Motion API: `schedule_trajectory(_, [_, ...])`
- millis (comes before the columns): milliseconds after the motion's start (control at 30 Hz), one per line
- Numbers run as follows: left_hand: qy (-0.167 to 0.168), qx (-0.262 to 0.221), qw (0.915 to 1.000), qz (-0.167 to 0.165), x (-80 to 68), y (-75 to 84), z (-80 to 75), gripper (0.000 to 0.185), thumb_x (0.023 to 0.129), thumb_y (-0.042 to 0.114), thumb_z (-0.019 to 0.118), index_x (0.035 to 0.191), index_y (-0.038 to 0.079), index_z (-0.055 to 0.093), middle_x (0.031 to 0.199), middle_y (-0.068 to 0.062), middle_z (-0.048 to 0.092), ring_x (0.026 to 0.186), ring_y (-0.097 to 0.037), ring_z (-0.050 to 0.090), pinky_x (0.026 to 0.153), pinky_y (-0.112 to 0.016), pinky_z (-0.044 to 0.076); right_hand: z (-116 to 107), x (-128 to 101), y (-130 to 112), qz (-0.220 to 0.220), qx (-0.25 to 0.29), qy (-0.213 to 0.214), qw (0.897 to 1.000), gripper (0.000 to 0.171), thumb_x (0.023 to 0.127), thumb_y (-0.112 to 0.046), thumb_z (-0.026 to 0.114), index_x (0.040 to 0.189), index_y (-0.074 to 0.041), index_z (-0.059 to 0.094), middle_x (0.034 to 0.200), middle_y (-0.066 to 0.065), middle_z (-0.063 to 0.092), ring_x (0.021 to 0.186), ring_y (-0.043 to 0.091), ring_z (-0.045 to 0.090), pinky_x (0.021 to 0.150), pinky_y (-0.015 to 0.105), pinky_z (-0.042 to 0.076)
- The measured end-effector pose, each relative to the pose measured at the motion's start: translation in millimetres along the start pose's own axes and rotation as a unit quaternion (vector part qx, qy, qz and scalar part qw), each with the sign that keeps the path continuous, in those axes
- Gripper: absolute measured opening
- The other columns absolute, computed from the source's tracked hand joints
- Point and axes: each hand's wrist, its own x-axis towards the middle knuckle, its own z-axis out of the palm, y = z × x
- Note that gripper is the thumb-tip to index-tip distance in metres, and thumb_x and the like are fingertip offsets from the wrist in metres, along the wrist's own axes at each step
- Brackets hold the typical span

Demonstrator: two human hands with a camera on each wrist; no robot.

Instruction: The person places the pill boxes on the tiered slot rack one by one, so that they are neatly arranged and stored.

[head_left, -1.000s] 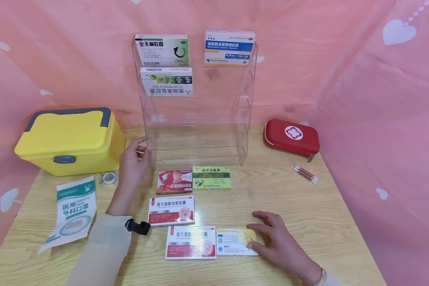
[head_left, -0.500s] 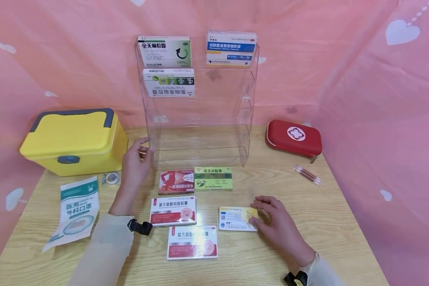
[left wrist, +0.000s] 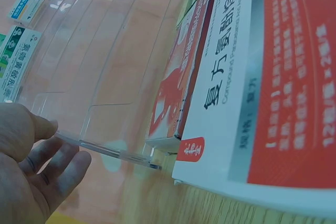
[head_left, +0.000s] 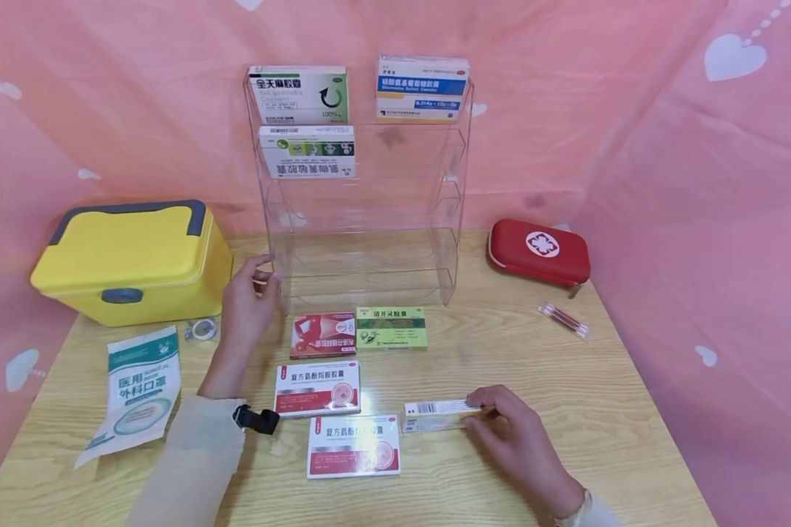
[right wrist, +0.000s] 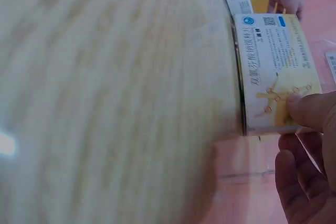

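Right hand point(head_left: 521, 439) low and right of the middle in the head view, fingers and thumb pinching a small yellow and white box point(head_left: 435, 415); box tipped up on its edge above the wooden table point(head_left: 567, 366), thin side with the bar code facing up; in the right wrist view, thumb pressed on the yellow face of the box point(right wrist: 273, 72) at the right side of the frame (other fingers curled below it).

Left hand point(head_left: 250, 300) left of the middle, fingers bent round the front left corner of the clear plastic rack point(head_left: 362, 219), holding it; same hand point(left wrist: 31, 171) at the lower left of the left wrist view, fingertips on the clear edge.

Four more boxes flat on the table in the middle, between the two hands: a red box point(head_left: 323, 335) touching a green box point(head_left: 391, 327) just under the rack; two red and white boxes lower down, one point(head_left: 317, 388) above the other point(head_left: 353, 446), near the tipped box.

Three boxes up on the rack at the top of the frame; big yellow case point(head_left: 132, 256) at the left; mask packet point(head_left: 135, 388) at lower left; red first aid pouch point(head_left: 538, 251) at the right.
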Motion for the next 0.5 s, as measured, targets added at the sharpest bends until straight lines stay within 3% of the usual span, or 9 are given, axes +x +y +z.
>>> schedule_trajectory(133, [0.001,0.002,1.0,-0.003,-0.5,-1.1,-0.7,0.038,0.102,0.017,0.063,0.14,0.012,0.057,0.105,-0.01,0.067,0.091,-0.026,0.06,0.071,-0.039,0.053,-4.6,7.0,-2.0,0.009,0.028,0.012,0.999,0.043,0.08,0.005,0.083,0.115,-0.015,0.069,0.111,0.0,0.067,0.089,0.015,0.064,0.071,0.023,0.055])
schedule_trajectory(233, [-0.002,0.004,1.0,-0.003,0.3,-1.9,-1.0,0.038,0.103,0.018,0.063,0.14,0.012,0.057,0.106,-0.011,0.067,0.091,-0.026,0.06,0.071,-0.037,0.053,-13.0,26.4,-10.6,-0.009,0.049,0.033,0.998,0.043,0.077,0.015,0.081,0.112,-0.007,0.069,0.109,0.007,0.068,0.089,0.018,0.065,0.067,0.025,0.056])
schedule_trajectory(367, [-0.005,0.003,1.0,-0.002,1.9,-2.3,-2.0,0.039,0.103,0.018,0.062,0.141,0.012,0.057,0.105,-0.01,0.067,0.089,-0.025,0.06,0.068,-0.036,0.053,-30.6,75.1,-31.4,-0.055,0.063,0.06,0.995,0.041,0.074,0.026,0.075,0.107,0.005,0.067,0.105,0.016,0.066,0.091,0.018,0.063,0.067,0.023,0.056])
schedule_trajectory(500, [-0.01,0.008,0.9999,0.0,3.1,-1.5,-2.8,0.037,0.102,0.017,0.063,0.139,0.011,0.057,0.101,-0.01,0.066,0.086,-0.025,0.06,0.065,-0.036,0.052,-50.7,138.4,-44.9,-0.079,0.053,0.082,0.992,0.034,0.078,0.024,0.074,0.108,0.009,0.067,0.106,0.019,0.065,0.091,0.017,0.061,0.072,0.02,0.055])
